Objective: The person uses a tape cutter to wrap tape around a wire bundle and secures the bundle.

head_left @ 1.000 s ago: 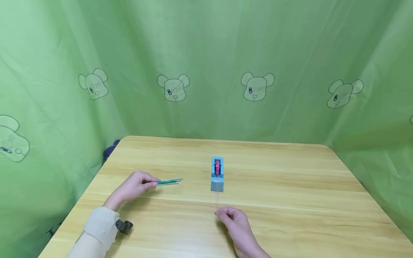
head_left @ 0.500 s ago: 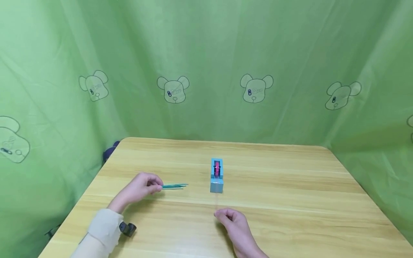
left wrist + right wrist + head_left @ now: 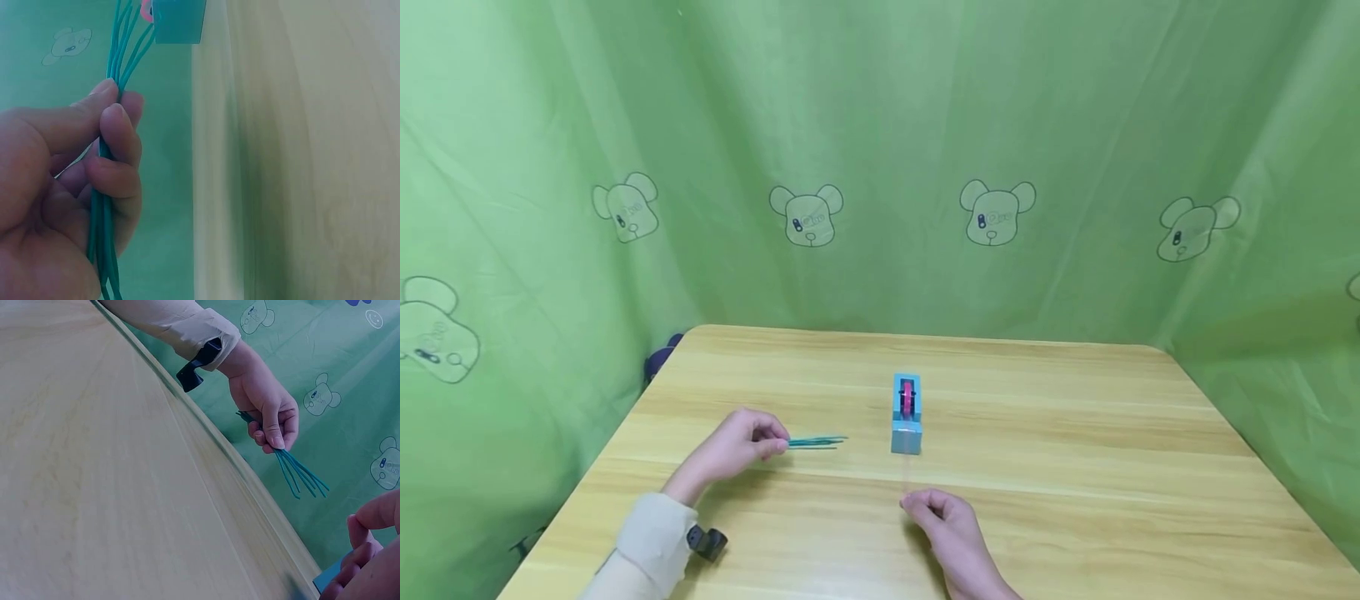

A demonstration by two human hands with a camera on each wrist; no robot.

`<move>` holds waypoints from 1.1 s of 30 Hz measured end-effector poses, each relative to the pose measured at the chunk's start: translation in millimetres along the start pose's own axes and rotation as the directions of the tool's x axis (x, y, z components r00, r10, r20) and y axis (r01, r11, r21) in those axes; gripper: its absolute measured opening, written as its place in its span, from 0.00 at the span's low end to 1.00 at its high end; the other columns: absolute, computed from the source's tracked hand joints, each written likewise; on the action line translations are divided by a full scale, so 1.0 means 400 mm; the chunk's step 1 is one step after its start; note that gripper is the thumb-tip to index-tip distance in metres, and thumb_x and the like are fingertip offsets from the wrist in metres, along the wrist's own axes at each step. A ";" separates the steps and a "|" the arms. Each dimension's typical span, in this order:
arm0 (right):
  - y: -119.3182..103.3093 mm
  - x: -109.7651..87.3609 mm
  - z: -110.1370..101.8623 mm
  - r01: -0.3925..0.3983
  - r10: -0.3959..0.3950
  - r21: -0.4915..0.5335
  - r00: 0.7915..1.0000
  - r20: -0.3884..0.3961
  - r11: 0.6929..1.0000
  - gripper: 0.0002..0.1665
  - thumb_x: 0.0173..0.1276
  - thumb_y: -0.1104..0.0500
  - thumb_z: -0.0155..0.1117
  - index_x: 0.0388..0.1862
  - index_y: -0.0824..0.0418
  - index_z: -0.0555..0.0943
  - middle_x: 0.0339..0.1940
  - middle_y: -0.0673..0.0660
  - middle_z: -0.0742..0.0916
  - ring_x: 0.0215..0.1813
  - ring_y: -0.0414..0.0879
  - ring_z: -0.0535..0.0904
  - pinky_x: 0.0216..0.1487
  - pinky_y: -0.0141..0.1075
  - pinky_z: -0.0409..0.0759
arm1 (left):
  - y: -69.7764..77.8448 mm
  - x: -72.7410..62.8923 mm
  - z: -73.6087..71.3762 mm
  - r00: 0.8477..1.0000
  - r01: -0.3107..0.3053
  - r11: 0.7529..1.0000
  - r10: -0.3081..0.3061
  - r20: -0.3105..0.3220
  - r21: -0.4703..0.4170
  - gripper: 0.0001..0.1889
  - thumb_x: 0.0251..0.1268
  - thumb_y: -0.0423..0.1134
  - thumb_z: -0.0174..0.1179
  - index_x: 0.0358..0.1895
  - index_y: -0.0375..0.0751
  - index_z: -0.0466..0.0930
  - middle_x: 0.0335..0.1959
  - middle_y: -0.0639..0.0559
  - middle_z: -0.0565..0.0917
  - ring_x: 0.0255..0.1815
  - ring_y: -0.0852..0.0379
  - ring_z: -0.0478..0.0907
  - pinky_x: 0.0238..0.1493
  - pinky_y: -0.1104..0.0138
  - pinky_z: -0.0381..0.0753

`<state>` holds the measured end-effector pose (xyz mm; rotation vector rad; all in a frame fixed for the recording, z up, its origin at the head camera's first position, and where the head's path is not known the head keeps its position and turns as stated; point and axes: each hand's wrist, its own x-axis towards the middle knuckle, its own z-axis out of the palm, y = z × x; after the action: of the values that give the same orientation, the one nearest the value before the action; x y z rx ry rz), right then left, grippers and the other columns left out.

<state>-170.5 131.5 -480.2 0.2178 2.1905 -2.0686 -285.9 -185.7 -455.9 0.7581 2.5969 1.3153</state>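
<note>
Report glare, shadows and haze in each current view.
Head: pale glare on the near tabletop, soft shadow below the left hand; left wrist: hazy, with a blurry-edged dark band along the tabletop; right wrist: dimmer and bluish, wood grain soft.

One left hand [image 3: 741, 442], one right hand [image 3: 952, 527], one dispenser [image 3: 906, 440], one roll [image 3: 907, 400], one tape strip [image 3: 906, 477], one table [image 3: 1090, 417], six bears [image 3: 992, 218] in the head view — and several strands [image 3: 811, 442], too overlapped to count.
</note>
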 end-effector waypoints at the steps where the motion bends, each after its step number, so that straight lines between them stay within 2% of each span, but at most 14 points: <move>1: 0.000 0.000 0.000 -0.001 0.001 -0.002 1.000 -0.001 1.000 0.14 0.71 0.59 0.63 0.44 0.72 0.81 0.42 0.55 0.80 0.46 0.47 0.71 0.47 0.38 0.72 | 0.000 0.000 0.002 1.000 0.003 1.000 -0.003 0.000 -0.002 0.02 0.66 0.33 0.63 0.37 0.39 0.85 0.29 0.45 0.84 0.28 0.53 0.79 0.30 0.65 0.80; 20: -0.002 0.001 -0.001 -0.023 0.023 -0.006 1.000 -0.003 1.000 0.14 0.72 0.59 0.62 0.45 0.71 0.81 0.44 0.55 0.82 0.48 0.48 0.72 0.51 0.40 0.73 | 0.001 -0.006 0.043 0.999 0.005 1.000 -0.004 0.032 -0.018 0.03 0.64 0.37 0.66 0.35 0.42 0.86 0.26 0.49 0.84 0.26 0.55 0.79 0.28 0.66 0.79; 28: -0.002 0.001 -0.002 -0.025 0.025 -0.029 1.000 -0.013 0.999 0.13 0.72 0.59 0.61 0.44 0.70 0.82 0.49 0.57 0.84 0.54 0.50 0.74 0.59 0.47 0.71 | 0.003 -0.006 0.060 0.999 0.004 0.999 -0.003 0.048 -0.034 0.01 0.63 0.34 0.66 0.35 0.42 0.86 0.26 0.51 0.84 0.25 0.54 0.79 0.27 0.67 0.80; 33: -0.004 0.000 0.001 -0.017 0.016 -0.029 1.000 -0.025 0.999 0.13 0.71 0.59 0.62 0.44 0.70 0.82 0.50 0.58 0.84 0.54 0.50 0.74 0.59 0.49 0.71 | 0.009 -0.002 0.064 0.999 -0.005 0.999 0.007 0.050 -0.039 0.02 0.62 0.32 0.66 0.35 0.44 0.86 0.27 0.51 0.84 0.25 0.55 0.79 0.27 0.67 0.79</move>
<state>-170.9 131.2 -478.7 0.2587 2.2239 -2.0344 -275.2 -165.9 -468.8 0.7825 2.5249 1.3271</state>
